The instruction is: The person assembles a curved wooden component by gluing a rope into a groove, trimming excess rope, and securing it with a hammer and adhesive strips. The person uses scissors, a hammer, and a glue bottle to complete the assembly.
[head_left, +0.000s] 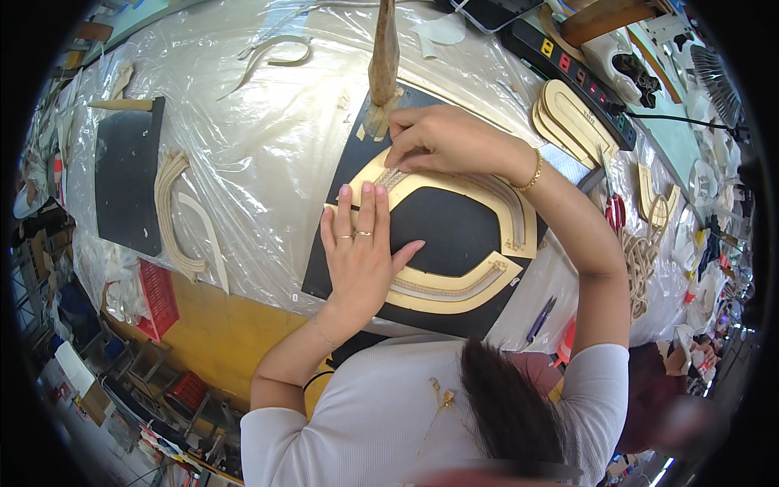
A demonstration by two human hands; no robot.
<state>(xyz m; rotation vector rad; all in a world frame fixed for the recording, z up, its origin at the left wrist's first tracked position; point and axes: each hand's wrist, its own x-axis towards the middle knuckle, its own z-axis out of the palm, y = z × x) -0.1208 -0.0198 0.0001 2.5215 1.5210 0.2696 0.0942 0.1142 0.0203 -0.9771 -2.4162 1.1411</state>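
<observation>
My left hand [361, 252] lies flat with fingers spread, its fingertips on the left part of a cream, curved template [461, 299]. That template rests on a black board [450, 223] and has a U-shaped channel with a beige braided strip [507, 199] in it. At the upper left of the curve my right hand [438, 142] is closed, thumb and fingertips pinched on the strip; the fingers partly hide the grip. A wooden stick [384, 65] with a tan lump at its lower end reaches the board's upper edge beside my right hand.
Plastic sheeting [243, 162] covers the table. At left are a dark panel [130, 178] and a bundle of beige cords [172, 211]. To the right lie stacked cream templates [572, 122], red-handled scissors [615, 211], coiled cord [639, 272], a pen [540, 319] and a power strip [568, 77].
</observation>
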